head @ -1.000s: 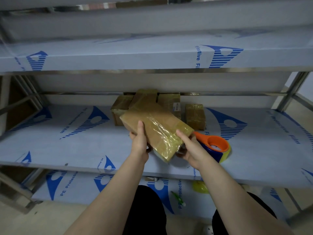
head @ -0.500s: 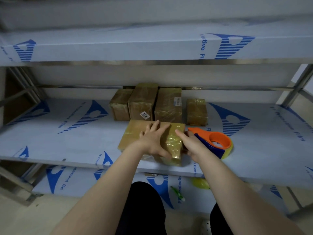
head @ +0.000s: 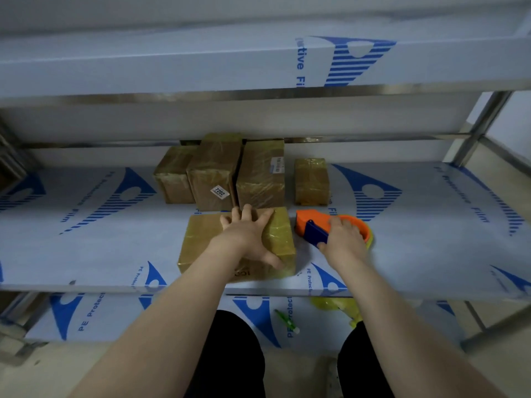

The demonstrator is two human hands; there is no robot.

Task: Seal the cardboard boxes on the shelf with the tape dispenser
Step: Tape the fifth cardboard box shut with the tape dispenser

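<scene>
A flat cardboard box [head: 201, 242] lies in the centre of the frame, near the front edge of the middle shelf [head: 431, 254]. Its surface is glossy with clear wrap. My left hand [head: 247, 234] rests flat on top of it, fingers spread and straight, thumb reaching toward the near right corner, pressing it down.

Just right of the box sits the tape dispenser [head: 309, 222], orange with a blue front piece. My right hand [head: 343, 242] is curled over it and grips its body. I cannot tell whether any tape reaches the box.

Behind, toward the back of the shelf, four boxes [head: 260, 179] stand in a row, the rightmost a little apart.

I judge this as the start of a taping pass: box steadied, tool in hand, no strip laid. Next I should bring the dispenser to the box's right edge, stick the tape end down, and draw it across while my left hand holds firm but clears the path.
</scene>
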